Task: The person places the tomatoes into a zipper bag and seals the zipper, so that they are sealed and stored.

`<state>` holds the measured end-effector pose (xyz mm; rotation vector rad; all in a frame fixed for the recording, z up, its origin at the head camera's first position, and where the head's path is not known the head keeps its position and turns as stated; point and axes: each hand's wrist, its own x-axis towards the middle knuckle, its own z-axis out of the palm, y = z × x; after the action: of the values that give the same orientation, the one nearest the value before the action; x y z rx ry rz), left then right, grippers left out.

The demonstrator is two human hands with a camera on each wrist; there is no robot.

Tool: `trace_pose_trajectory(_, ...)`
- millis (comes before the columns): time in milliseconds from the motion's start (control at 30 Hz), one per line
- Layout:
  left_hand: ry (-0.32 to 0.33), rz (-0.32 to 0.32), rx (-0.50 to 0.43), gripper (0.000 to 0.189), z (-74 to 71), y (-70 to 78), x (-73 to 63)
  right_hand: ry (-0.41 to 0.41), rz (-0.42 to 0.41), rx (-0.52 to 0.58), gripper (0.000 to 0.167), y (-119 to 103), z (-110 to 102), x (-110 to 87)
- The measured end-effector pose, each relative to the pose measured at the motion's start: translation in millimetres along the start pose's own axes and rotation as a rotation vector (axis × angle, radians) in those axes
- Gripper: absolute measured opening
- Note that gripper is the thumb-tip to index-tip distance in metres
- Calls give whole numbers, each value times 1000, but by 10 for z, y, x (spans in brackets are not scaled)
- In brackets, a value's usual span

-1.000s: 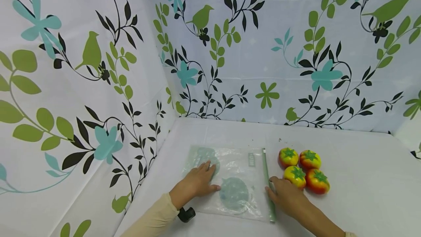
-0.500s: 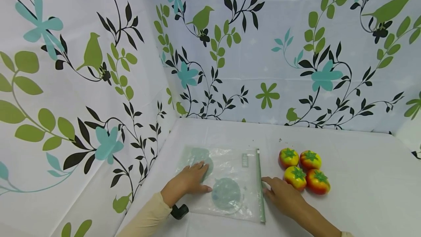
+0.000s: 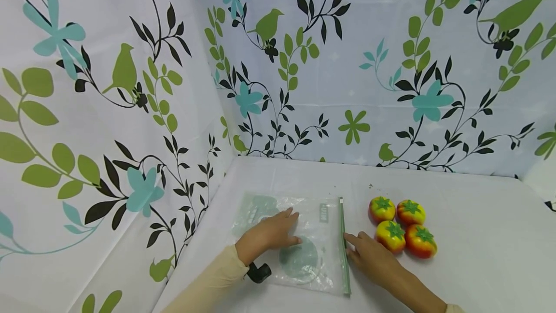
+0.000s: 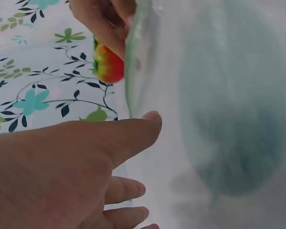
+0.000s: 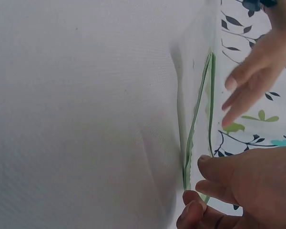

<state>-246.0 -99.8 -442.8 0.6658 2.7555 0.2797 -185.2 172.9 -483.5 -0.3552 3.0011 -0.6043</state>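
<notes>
Clear bag (image 3: 313,226): lies on the table (image 3: 486,235), left of the fruits (image 3: 391,236) | Right hand (image 3: 372,256): I see it pinch the green edge (image 3: 345,269) | Left hand (image 3: 271,233): fingers extended, over bag | Step: opening its mouth, I judge | Next: left hand should help parting it.

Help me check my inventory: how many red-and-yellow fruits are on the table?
4, clustered right of the bag in the head view: back-left fruit, back-right fruit, front-left fruit, front-right fruit.
</notes>
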Motion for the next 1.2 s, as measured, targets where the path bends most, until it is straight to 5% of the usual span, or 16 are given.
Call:
trace_pose_trajectory(233, -42, 45, 24, 80, 13, 333, 289, -11, 2, -47, 46, -8, -9, 29)
trace_pose_trajectory(500, 118, 181, 187, 76, 158, 567, 578, 3, -19, -54, 49, -8, -10, 50)
trace_pose_trajectory(1200, 106, 43, 165, 96, 380, 710, 652, -33, -16, -85, 51, 2, 7, 113)
